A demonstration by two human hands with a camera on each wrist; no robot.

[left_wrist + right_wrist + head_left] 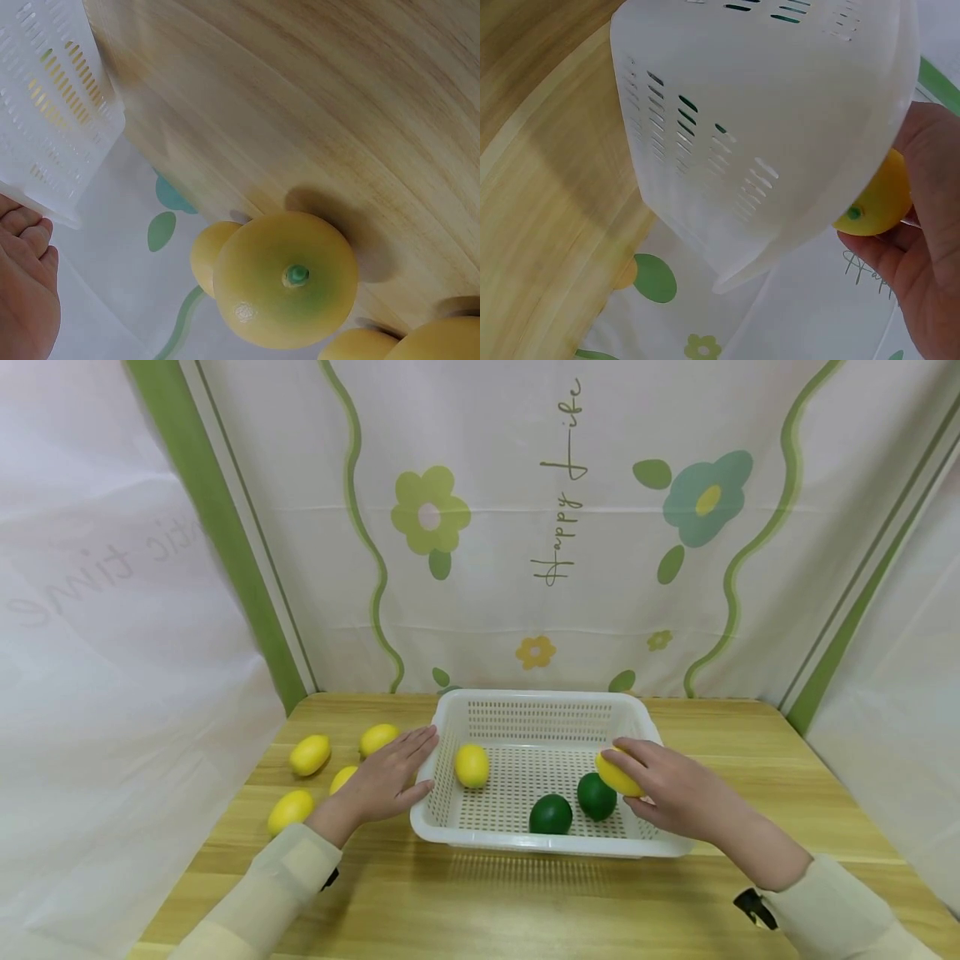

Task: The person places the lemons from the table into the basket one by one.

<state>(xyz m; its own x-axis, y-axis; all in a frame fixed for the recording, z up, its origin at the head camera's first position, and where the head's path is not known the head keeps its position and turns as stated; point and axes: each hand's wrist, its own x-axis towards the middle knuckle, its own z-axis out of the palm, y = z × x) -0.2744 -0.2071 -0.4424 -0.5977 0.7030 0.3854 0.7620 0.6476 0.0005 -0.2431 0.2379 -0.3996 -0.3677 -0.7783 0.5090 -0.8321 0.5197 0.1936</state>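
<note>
Basket (487, 838): I see it, white and slotted, standing near the far edge of the worktop (480, 910), roughly midway between the left and right edges.
Left hand (382, 781): fingers straight, thumb set apart, nothing gripped; the fingertips lie against the basket's left rim.
Right hand (667, 785): fingers and thumb pinch the held lemon (615, 777).
Held lemon's place: over the basket's right half, just inside the right rim; I cannot tell whether it touches the green fruit beneath.
Inside the basket: 1 resting lemon (472, 766) toward the left wall; 2 dark green fruits (551, 815), just beside each other, right of the middle and toward the near rim.
Loose lemons (310, 754): I count 4 on the worktop, between my left hand and the left edge, toward the far left corner; 1 is partly hidden by that hand.
Curtain (480, 602): white, flower-printed, beyond the far edge.
</note>
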